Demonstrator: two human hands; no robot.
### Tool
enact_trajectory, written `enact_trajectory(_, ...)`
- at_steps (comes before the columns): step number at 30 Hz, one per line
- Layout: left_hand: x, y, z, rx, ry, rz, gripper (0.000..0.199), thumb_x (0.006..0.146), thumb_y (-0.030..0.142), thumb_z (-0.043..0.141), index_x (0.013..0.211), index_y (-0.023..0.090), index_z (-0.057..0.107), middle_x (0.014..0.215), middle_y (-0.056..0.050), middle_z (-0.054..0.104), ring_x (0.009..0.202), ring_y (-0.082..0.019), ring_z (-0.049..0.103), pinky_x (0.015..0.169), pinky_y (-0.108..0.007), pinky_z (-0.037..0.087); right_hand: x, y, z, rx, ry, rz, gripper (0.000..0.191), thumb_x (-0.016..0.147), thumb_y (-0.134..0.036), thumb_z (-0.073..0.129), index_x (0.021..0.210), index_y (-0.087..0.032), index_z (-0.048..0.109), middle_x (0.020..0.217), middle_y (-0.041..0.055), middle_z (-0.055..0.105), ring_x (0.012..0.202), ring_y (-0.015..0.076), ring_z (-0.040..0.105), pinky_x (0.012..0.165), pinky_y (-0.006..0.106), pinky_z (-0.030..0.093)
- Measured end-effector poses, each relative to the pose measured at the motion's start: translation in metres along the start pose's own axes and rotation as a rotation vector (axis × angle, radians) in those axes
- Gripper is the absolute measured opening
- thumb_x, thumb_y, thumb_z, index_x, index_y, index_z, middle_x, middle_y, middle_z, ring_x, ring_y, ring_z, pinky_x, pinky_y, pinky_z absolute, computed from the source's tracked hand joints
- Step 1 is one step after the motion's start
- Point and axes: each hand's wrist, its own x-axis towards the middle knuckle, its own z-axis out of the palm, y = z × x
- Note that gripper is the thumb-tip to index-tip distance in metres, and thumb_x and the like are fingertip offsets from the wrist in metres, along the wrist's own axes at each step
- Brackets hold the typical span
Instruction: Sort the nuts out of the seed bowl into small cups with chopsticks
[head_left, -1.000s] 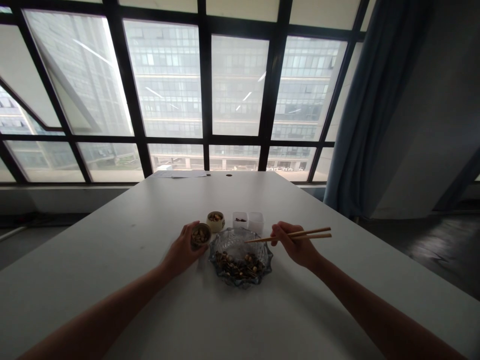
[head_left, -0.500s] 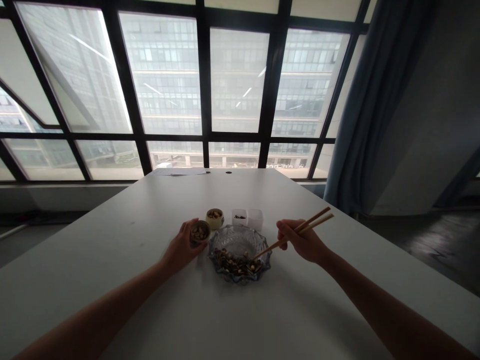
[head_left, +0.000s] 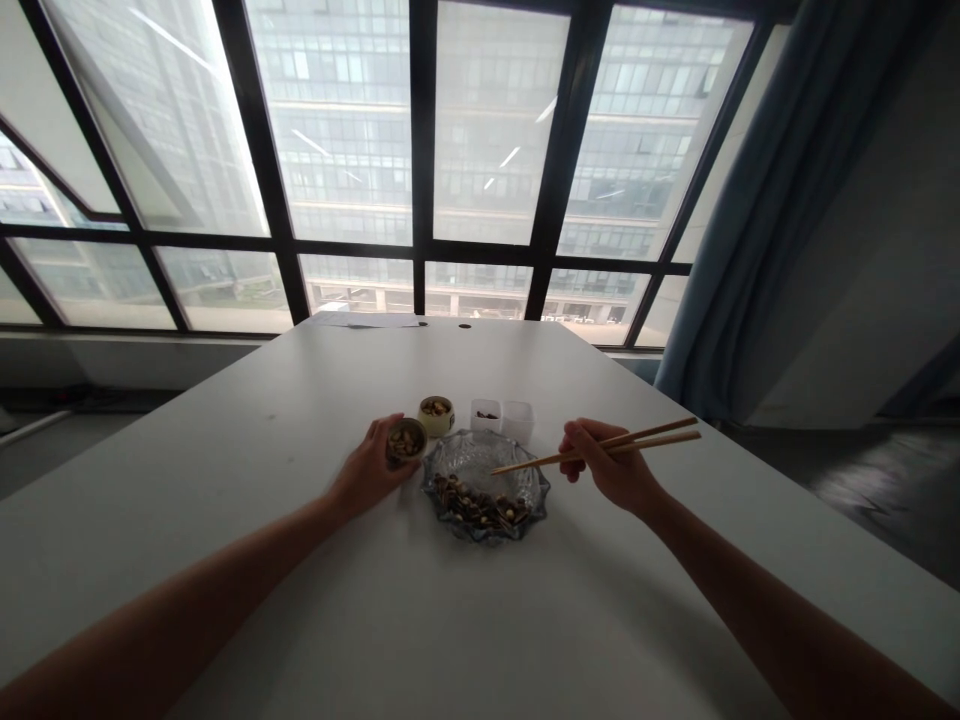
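Observation:
My left hand [head_left: 375, 462] is wrapped round a small round cup [head_left: 407, 440] with nuts or seeds in it, tilted toward me beside the glass bowl. In my right hand [head_left: 600, 462] is a pair of chopsticks [head_left: 630, 440], their tips together over the bowl's inside. Whether the tips pinch anything is too small to tell. The scalloped clear glass bowl [head_left: 536, 480] stands between my hands. A heap of mixed seeds and nuts [head_left: 480, 508] lies in its near half.
Behind the bowl stand a second round cup [head_left: 436, 418] with nuts, a square white container [head_left: 486, 414] with a few dark pieces, and another square container [head_left: 518, 422]. Papers [head_left: 367, 320] lie at the far edge of the white table [head_left: 360, 640], before the windows.
The chopstick tips have lifted off the heap of seeds and moved up over the bowl's middle; the chopsticks are more level. The whole view has shifted and tilted slightly. My left hand still holds the cup.

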Motion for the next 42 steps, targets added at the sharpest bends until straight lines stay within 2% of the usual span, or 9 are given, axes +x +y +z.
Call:
enact_trajectory(8,0.001,0.001,-0.001,-0.005,-0.033,-0.012,0.071,0.078,0.04,0.071,0.14,0.024,0.041,0.138,-0.012,0.053,0.121,-0.03,0.061,0.102,-0.046,0.052,-0.004,-0.006,0.008,0.01,-0.048,0.051,0.064,0.084,-0.078,0.054,0.062,-0.019,0.062,0.047,0.0044,0.062,0.04,0.0151,0.058,0.041,0.027,0.048)
enact_trajectory(13,0.0,0.001,-0.001,0.003,-0.031,-0.02,0.07,0.079,0.04,0.071,0.14,0.025,0.041,0.139,-0.011,0.053,0.123,-0.031,0.06,0.104,-0.047,0.051,-0.011,-0.009,0.017,-0.026,-0.215,0.053,0.063,0.087,-0.077,0.051,0.065,-0.019,0.062,0.05,0.0037,0.063,0.045,0.0153,0.061,0.044,0.026,0.05)
enact_trajectory(18,0.001,0.001,-0.001,0.0,-0.03,-0.024,0.071,0.078,0.041,0.071,0.14,0.025,0.041,0.139,-0.011,0.053,0.124,-0.031,0.059,0.105,-0.047,0.051,-0.015,-0.021,0.014,-0.161,-0.446,-0.078,0.052,0.097,-0.059,0.052,0.067,-0.018,0.064,0.06,0.005,0.068,0.053,0.0151,0.062,0.051,0.026,0.05)
enact_trajectory(20,0.001,0.001,-0.002,-0.004,-0.036,-0.026,0.071,0.078,0.041,0.071,0.141,0.025,0.041,0.139,-0.011,0.053,0.125,-0.031,0.059,0.105,-0.047,0.05,-0.016,-0.024,0.013,-0.197,-0.489,-0.124,0.05,0.1,-0.052,0.05,0.066,-0.018,0.065,0.061,0.0052,0.069,0.053,0.0149,0.063,0.052,0.026,0.05)
enact_trajectory(22,0.001,0.001,-0.002,-0.004,-0.044,-0.031,0.071,0.078,0.041,0.071,0.141,0.024,0.041,0.14,-0.012,0.052,0.125,-0.032,0.059,0.106,-0.047,0.05,-0.017,-0.023,0.013,-0.202,-0.466,-0.136,0.049,0.101,-0.05,0.049,0.066,-0.019,0.065,0.06,0.005,0.07,0.052,0.0153,0.065,0.052,0.026,0.051)
enact_trajectory(27,0.0,0.002,-0.002,-0.002,-0.033,-0.029,0.071,0.078,0.041,0.07,0.141,0.025,0.041,0.14,-0.011,0.052,0.125,-0.032,0.059,0.107,-0.047,0.049,-0.017,-0.016,0.014,-0.132,-0.317,-0.105,0.051,0.098,-0.056,0.051,0.067,-0.019,0.064,0.057,0.0052,0.07,0.048,0.0154,0.065,0.048,0.026,0.053)
enact_trajectory(34,0.0,0.002,-0.002,0.005,-0.041,-0.027,0.071,0.079,0.041,0.07,0.141,0.024,0.041,0.14,-0.012,0.052,0.125,-0.032,0.059,0.106,-0.048,0.05,-0.012,-0.016,0.014,0.008,-0.138,0.022,0.056,0.086,-0.07,0.06,0.065,-0.018,0.066,0.053,0.0058,0.069,0.041,0.0155,0.063,0.04,0.026,0.051)
enact_trajectory(42,0.0,0.001,-0.002,-0.006,-0.033,-0.017,0.07,0.078,0.042,0.071,0.14,0.025,0.041,0.139,-0.012,0.053,0.123,-0.032,0.06,0.104,-0.048,0.051,-0.005,-0.004,0.013,0.18,-0.035,0.097,0.057,0.078,-0.071,0.07,0.061,-0.017,0.065,0.048,0.0049,0.067,0.036,0.0146,0.06,0.037,0.024,0.047)
